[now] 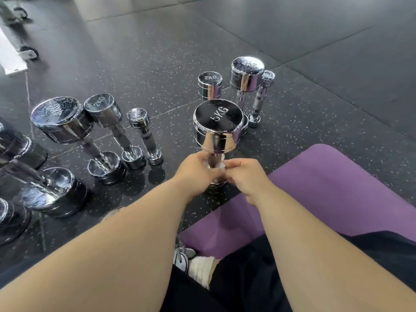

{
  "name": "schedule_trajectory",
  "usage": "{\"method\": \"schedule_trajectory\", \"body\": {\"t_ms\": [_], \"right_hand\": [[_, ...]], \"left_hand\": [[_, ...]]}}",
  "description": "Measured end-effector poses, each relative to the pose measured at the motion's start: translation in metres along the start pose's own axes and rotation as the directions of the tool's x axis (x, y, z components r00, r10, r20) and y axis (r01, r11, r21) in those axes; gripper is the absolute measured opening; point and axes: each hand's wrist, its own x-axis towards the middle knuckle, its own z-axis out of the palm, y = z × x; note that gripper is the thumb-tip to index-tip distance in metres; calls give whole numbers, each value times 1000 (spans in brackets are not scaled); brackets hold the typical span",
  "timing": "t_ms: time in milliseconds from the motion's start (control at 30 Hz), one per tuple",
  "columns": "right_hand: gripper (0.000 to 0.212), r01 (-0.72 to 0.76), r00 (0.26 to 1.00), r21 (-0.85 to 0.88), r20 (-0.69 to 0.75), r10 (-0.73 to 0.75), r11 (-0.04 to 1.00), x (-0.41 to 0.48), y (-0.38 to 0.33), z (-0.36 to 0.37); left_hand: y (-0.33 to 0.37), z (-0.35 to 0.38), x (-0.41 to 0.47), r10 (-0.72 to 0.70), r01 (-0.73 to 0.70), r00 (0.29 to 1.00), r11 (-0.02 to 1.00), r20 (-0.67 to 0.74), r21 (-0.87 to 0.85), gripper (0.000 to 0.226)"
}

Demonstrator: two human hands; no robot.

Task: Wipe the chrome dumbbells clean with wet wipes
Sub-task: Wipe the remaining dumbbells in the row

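A chrome dumbbell marked 5KG (pixel 218 122) stands upright on the dark floor in front of me. A white wet wipe (pixel 220 165) is wrapped round its handle just under the top head. My left hand (pixel 195 171) grips the handle and wipe from the left. My right hand (pixel 245 176) pinches the wipe against the handle from the right. The lower head is mostly hidden behind my hands.
Several more chrome dumbbells stand upright: a row at the left (pixel 101 131) and a group behind (pixel 246 75), among them one marked 2KG (pixel 210 84). A purple mat (pixel 326 188) lies at the right. My legs and a shoe (pixel 182 257) are below. A wheeled frame (pixel 27 52) is far left.
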Motion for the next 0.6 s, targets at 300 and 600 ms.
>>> {"method": "schedule_trajectory", "body": {"t_ms": [300, 600], "right_hand": [[54, 629, 733, -278, -97, -673, 726, -45, -87, 5], [26, 574, 698, -462, -154, -699, 676, -23, -91, -12]], "left_hand": [[11, 7, -10, 85, -85, 996, 996, 37, 13, 12], [25, 15, -2, 121, -114, 993, 964, -14, 239, 14]]}}
